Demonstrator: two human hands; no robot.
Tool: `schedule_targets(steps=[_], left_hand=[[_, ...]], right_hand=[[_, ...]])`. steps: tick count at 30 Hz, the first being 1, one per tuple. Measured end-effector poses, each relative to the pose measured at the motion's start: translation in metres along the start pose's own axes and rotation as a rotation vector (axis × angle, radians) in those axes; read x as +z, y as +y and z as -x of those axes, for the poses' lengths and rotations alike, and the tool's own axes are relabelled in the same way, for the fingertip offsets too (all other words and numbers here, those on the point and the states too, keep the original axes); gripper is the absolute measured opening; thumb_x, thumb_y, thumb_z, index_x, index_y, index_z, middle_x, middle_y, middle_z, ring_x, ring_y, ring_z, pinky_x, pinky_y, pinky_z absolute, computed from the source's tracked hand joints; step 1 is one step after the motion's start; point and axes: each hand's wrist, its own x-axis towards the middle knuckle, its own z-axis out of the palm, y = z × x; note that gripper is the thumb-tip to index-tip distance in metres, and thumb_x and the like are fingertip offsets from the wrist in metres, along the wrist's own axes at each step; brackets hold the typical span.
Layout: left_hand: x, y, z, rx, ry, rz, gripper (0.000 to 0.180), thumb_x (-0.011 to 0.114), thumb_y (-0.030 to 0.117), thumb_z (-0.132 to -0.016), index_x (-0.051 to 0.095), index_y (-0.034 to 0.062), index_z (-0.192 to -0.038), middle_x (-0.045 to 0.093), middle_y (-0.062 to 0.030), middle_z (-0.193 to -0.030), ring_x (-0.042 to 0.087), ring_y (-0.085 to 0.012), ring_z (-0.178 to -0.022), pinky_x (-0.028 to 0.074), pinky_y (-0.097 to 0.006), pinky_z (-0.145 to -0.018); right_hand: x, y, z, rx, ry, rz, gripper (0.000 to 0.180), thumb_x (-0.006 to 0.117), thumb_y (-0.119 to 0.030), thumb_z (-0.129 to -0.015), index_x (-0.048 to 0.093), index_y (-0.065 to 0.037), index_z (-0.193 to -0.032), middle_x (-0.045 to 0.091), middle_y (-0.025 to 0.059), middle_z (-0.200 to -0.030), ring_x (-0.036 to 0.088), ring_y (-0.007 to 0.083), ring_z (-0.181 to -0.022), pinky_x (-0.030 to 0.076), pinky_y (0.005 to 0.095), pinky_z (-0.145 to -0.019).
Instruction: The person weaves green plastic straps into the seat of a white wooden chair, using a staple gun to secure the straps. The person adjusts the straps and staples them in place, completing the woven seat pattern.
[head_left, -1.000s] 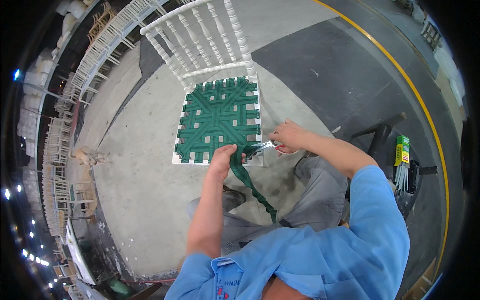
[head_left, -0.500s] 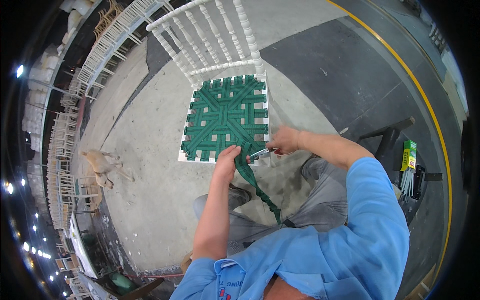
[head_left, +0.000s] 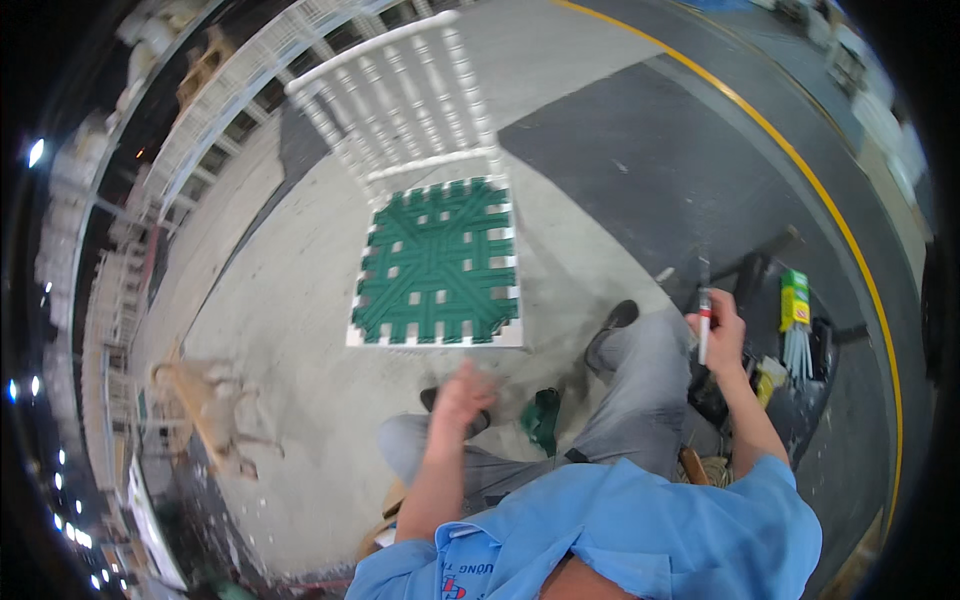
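Observation:
A white chair point(head_left: 435, 345) with a turned-spindle back point(head_left: 400, 95) stands in front of me. Its seat is woven from green webbing point(head_left: 435, 260), with strips crossing straight and diagonally. Just short of the seat's near edge is my left hand point(head_left: 463, 400), blurred by motion, its fingers apart and nothing seen in them. Off to the right, my right hand point(head_left: 728, 338) grips a slim tool with a red and white handle point(head_left: 704, 325), apparently the scissors; its upper end is smeared. Loose green webbing point(head_left: 541, 420) lies bunched on the floor between my legs.
At my right sit a green and yellow box point(head_left: 794, 298), a bundle of pale sticks point(head_left: 798, 352) and a dark stool-like frame point(head_left: 755, 272). A tan dog point(head_left: 205, 410) is on the floor at left. Rows of white chairs point(head_left: 225, 130) line the far left.
My right hand has carried the scissors from the seat's near corner to the far right. My left hand has released the webbing, whose loose length is now on the floor. The dog has shifted.

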Motion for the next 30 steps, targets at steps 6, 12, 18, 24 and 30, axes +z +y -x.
schedule_targets(steps=[6,12,18,24,30], left_hand=[[0.012,0.076,-0.005,0.141,0.147,0.54,0.082,0.068,0.053,-0.089,0.042,0.005,-0.149,0.043,-0.0189,-0.155,0.047,-0.044,-0.136,0.034,-0.065,-0.114],[0.04,0.039,-0.017,0.173,0.193,0.535,0.067,0.06,0.053,-0.098,0.052,0.0019,-0.141,0.06,-0.0177,-0.139,0.061,-0.0377,-0.122,0.055,-0.059,-0.097],[0.052,0.021,-0.002,0.294,0.06,0.518,0.056,0.061,0.043,-0.101,0.049,0.003,-0.138,0.056,-0.0205,-0.136,0.061,-0.0394,-0.116,0.054,-0.062,-0.097],[0.048,-0.036,0.01,0.124,0.141,0.772,0.037,0.048,0.031,-0.106,0.053,0.0085,-0.135,0.059,-0.0124,-0.134,0.059,-0.0344,-0.118,0.051,-0.057,-0.098],[0.063,-0.077,0.05,-0.179,0.029,0.482,0.039,0.053,0.03,-0.105,0.05,0.0064,-0.136,0.063,-0.0157,-0.127,0.061,-0.0329,-0.118,0.052,-0.054,-0.1]], right_hand=[[-0.175,0.04,0.122,0.698,0.686,0.549,0.059,0.078,-0.043,-0.089,0.055,-0.01,-0.132,0.072,0.0173,-0.102,0.07,0.0292,-0.093,0.053,0.0402,-0.083],[-0.24,0.062,0.22,0.829,0.665,0.897,0.054,0.066,-0.041,-0.093,0.057,-0.009,-0.135,0.068,0.0261,-0.117,0.066,0.0443,-0.11,0.051,0.0505,-0.094],[-0.231,0.051,0.198,0.833,0.348,0.923,0.049,0.065,-0.033,-0.093,0.063,-0.009,-0.136,0.068,0.0217,-0.118,0.064,0.0425,-0.112,0.051,0.0506,-0.094],[-0.208,0.047,0.188,0.686,0.424,1.103,0.05,0.069,-0.023,-0.093,0.056,0.0,-0.137,0.054,0.0269,-0.128,0.054,0.0444,-0.121,0.046,0.0481,-0.1],[-0.182,0.071,0.094,0.435,0.382,1.037,0.053,0.068,-0.022,-0.094,0.053,-0.004,-0.142,0.049,0.0239,-0.138,0.053,0.043,-0.124,0.045,0.0478,-0.102]])
